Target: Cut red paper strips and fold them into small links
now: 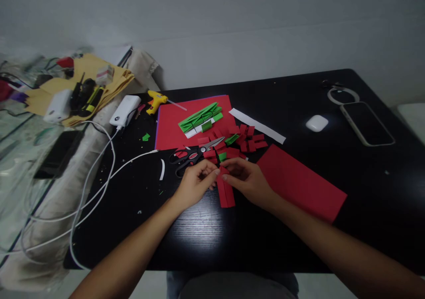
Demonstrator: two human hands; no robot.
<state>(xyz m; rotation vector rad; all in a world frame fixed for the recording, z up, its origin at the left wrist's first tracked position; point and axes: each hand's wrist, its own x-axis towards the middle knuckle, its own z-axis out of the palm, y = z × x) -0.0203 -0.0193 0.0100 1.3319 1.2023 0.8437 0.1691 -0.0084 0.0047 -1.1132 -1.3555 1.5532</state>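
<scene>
Between my two hands is a folded red paper strip (pixel 226 193), with a crease running down its length and its upper end pinched. My left hand (pixel 199 178) closes on the strip's upper left edge, thumb against fingers. From the other side my right hand (pixel 245 178) pinches the same end. Just beyond my fingers lie several cut and folded red paper pieces (pixel 247 145) with a few green bits among them. Black-handled scissors (pixel 195 154) rest open beside my left hand, blades pointing up and right.
Folded green paper (pixel 201 116) lies on red sheets (pixel 169 135). Another red sheet (pixel 299 182) is at right, near a white paper strip (pixel 257 125). A yellow glue gun (pixel 156 101), a power bank (pixel 125 109) with white cables, an earbud case (pixel 317 123) and a phone (pixel 367 124) surround the work.
</scene>
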